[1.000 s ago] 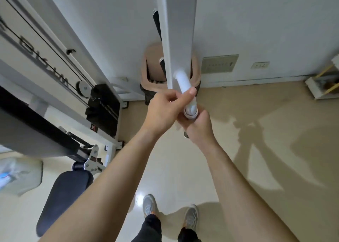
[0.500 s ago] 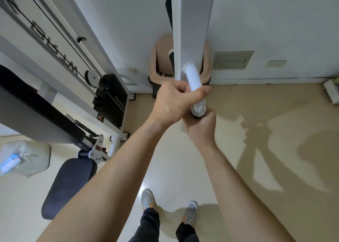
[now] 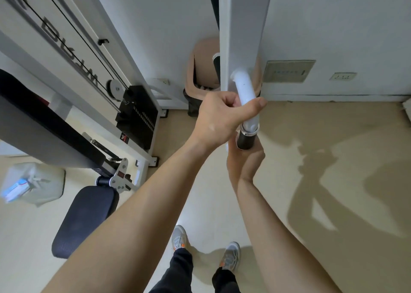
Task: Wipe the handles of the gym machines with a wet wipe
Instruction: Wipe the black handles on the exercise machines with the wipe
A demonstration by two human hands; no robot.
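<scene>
A white tube juts from the machine's white upright beam and ends in a black handle grip. My left hand is closed around the white tube just above the grip, thumb across the top. My right hand wraps the lower part of the black grip from underneath. A small white sliver of wet wipe shows at the edge of that hand; the rest of the wipe is hidden inside it.
A beige bin stands against the wall behind the beam. To the left are the black weight stack, the cable frame and a black padded seat. A clear bag with a box lies on the floor. My shoes are below.
My right hand has slid down the grip, uncovering its black upper end. My left hand keeps its hold on the white tube. The view has shifted slightly.
</scene>
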